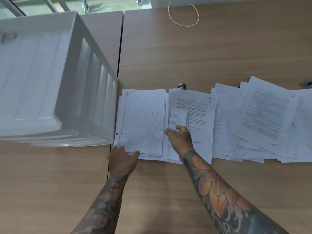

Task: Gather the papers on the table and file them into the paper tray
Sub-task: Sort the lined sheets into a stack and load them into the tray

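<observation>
Hands on paper: left hand [122, 159] pinches the lined stack's [143, 122] near corner; right hand [179, 137] rests flat, fingers relaxed.

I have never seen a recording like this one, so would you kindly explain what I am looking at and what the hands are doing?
There is no machine here: one camera, worn on a person's head, looks down at their two bare hands. On the wooden table lie loose stacks of printed papers. The left hand grips the near corner of the lined stack, thumb on top. The right hand rests with relaxed fingers on the stack marked "1". To the left stands a white paper tray. Farther off lies a loop of cord.
</observation>
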